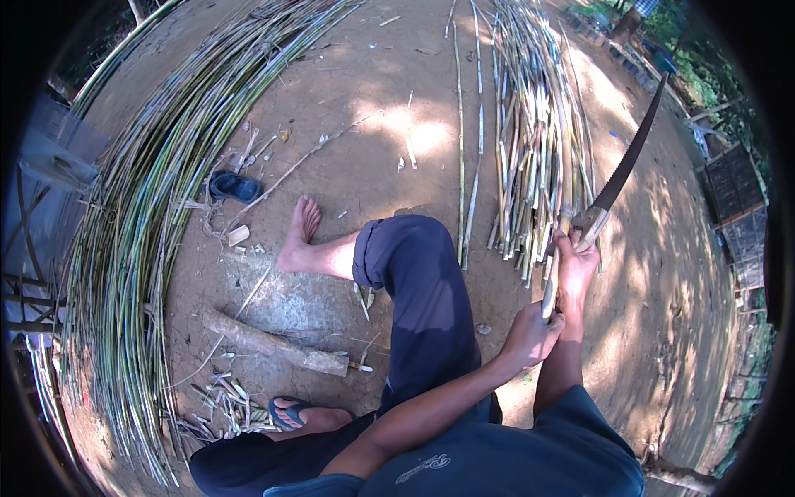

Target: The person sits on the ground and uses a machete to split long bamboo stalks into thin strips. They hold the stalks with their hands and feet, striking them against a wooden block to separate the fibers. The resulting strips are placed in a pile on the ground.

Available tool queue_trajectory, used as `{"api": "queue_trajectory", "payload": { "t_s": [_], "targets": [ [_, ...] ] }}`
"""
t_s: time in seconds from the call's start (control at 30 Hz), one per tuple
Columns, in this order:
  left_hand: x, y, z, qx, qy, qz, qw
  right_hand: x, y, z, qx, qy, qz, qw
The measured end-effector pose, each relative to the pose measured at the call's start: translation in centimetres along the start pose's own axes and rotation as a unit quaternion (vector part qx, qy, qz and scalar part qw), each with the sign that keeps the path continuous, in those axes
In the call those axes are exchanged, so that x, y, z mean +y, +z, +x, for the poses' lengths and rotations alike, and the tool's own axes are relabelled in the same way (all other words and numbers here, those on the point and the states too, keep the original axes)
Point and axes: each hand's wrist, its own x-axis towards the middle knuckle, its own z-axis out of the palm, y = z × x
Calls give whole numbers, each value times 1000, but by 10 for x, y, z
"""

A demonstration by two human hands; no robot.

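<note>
My right hand (575,263) is closed around the grip of a curved handsaw (623,172), whose dark toothed blade points up and away to the right. My left hand (532,335), lower and just left of it, is wrapped round the near end of a pale bamboo stalk (550,290). That stalk runs up past my right hand, beside the saw's grip; whether the right fingers also press on it is hidden. Just beyond both hands lies a pile of cut bamboo stalks (530,157), their near ends pointing toward me.
A long bundle of green bamboo stalks (137,240) curves along the left. A log (277,341) lies near my bent legs, with split scraps (228,398) beside it. One dark sandal (234,187) sits beyond my bare foot (300,240); my other foot (319,418) wears a sandal.
</note>
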Motion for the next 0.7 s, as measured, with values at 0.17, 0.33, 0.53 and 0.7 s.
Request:
{"api": "queue_trajectory", "payload": {
  "t_s": [0.17,0.33,0.53,0.7],
  "targets": [
    [-29,7,13,0,25,5,1000,7,-6,9,1,-15,-34,999],
    [-58,18,18,-38,-57,-197,978,25,-22,12,11,-30,-7,999],
    [-56,14,49,-59,-79,25,995,24,-22,36,7,20,-183,983],
    [-44,-14,77,-54,18,178,982,55,-37,132,12,-30,-219,975]
  ]
}}
